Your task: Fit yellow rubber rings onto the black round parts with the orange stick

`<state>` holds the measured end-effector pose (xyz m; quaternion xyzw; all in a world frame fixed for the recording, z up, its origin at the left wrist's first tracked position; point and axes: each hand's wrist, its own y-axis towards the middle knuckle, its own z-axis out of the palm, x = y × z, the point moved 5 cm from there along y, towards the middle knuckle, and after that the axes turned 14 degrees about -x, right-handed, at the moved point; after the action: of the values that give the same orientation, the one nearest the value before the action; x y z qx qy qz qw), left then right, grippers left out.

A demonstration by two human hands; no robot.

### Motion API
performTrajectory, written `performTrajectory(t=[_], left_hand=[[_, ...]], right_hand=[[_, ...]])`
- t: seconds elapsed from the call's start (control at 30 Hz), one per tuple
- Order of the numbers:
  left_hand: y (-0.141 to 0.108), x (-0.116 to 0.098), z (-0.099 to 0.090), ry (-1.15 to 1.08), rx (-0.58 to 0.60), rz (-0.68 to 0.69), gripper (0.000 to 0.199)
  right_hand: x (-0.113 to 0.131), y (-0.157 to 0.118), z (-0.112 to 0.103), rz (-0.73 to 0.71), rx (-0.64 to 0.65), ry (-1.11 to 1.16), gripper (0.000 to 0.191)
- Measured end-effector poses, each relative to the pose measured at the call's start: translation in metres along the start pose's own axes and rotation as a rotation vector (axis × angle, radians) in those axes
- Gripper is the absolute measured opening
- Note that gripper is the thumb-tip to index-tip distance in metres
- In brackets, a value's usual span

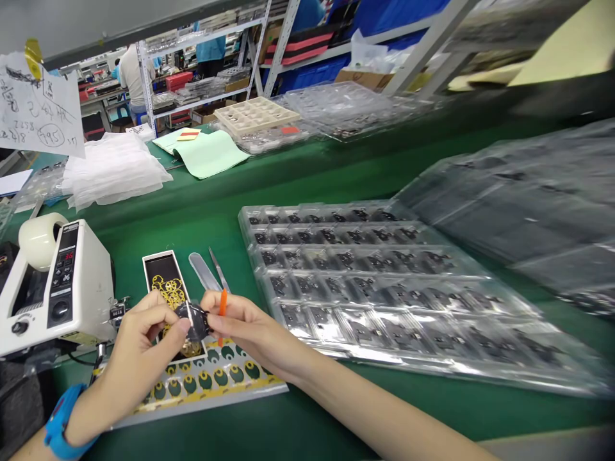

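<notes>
A small black round part [196, 322] is held up between my two hands, above a white open box [148, 272]. My left hand [147, 342] pinches its left side with thumb and forefinger. On the other side, my right hand [252, 330] has its fingertips closed at the part's right edge. A thin orange stick [223, 302] is gripped between the fingers of that hand. Yellow ring-shaped pieces [168, 291] lie in the box. Partly under the box and my hands is a sheet of yellow-edged stickers [230, 378]. Behind my right hand lie tweezers [217, 269] and a flat clear strip [202, 272].
A clear compartment tray [336, 262] of black parts covers the right of the green bench. More clear trays [542, 192] lie beyond it. A white tape dispenser [62, 288] stands at left. White sheets [113, 169] and a beige tray [257, 115] sit at the back.
</notes>
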<state>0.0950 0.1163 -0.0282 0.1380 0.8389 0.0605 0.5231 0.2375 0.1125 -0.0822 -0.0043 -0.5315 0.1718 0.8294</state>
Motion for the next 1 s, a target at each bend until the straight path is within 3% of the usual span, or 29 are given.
performTrajectory(t=[0.3, 0.47, 0.6, 0.7, 0.8, 1.0], left_hand=[[-0.003, -0.005, 0.002, 0.226, -0.094, 0.201, 0.029], [0.003, -0.014, -0.017, 0.486, -0.203, 0.287, 0.031], [0.006, -0.025, -0.032, 0.344, -0.323, 0.409, 0.017], [0.002, -0.023, -0.021, 0.166, -0.245, 0.475, 0.009], [-0.001, -0.013, -0.003, 0.099, -0.118, 0.493, 0.016], [0.0, 0.001, 0.008, 0.082, -0.022, 0.384, 0.023]], right_hand=[[0.002, -0.001, 0.002, -0.053, -0.027, -0.05, 0.042], [0.003, 0.001, -0.001, -0.04, -0.059, -0.037, 0.044], [0.001, 0.001, -0.001, 0.013, -0.047, 0.0, 0.046], [-0.004, 0.001, 0.0, 0.023, -0.026, 0.003, 0.047], [-0.01, 0.002, 0.003, 0.029, -0.008, 0.028, 0.049], [-0.013, -0.002, 0.008, 0.068, -0.02, 0.103, 0.051]])
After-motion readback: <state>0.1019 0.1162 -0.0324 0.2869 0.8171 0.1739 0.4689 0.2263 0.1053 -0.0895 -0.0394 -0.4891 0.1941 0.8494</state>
